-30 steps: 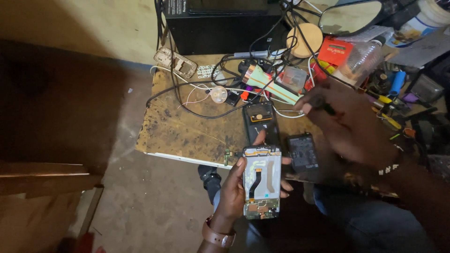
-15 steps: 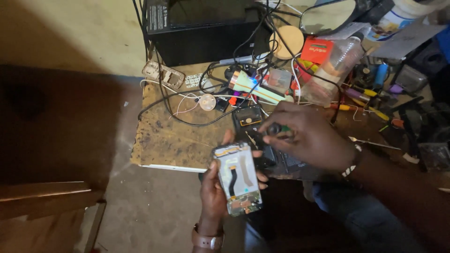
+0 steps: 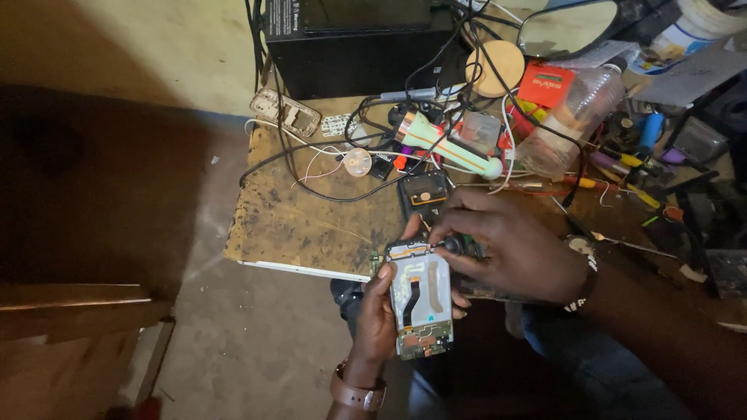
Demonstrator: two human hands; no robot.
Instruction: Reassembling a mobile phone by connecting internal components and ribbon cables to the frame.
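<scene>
Left hand (image 3: 379, 315) fingers wrap the edges of an opened smartphone (image 3: 421, 298), back cover off, white inner frame, black flex cable and green board at the bottom end showing. Phone held tilted, just off the near edge of the counter (image 3: 303, 225), above the person's lap. Right hand (image 3: 510, 247) fingers pinched shut on a small dark tool (image 3: 451, 246), kind unclear, its tip touching the phone's top right corner. Right wrist wears a beaded bracelet (image 3: 585, 274), left wrist a brown strap (image 3: 356, 393). Just behind the hands, a black rectangular device with orange label (image 3: 424, 192) lies on the stained counter. Further back: pale green torch with orange stripe (image 3: 447, 145), tangle of black cables (image 3: 373, 132), small round clear disc (image 3: 358, 162), loose phone frame (image 3: 285, 113). Black box (image 3: 358, 39) at the counter's rear. To the right: clear plastic bottle (image 3: 572, 117), red box (image 3: 546, 84), round wooden disc (image 3: 495, 66), mirror (image 3: 572, 27), scattered screwdrivers (image 3: 615, 167). Concrete floor (image 3: 257, 350) below left.
</scene>
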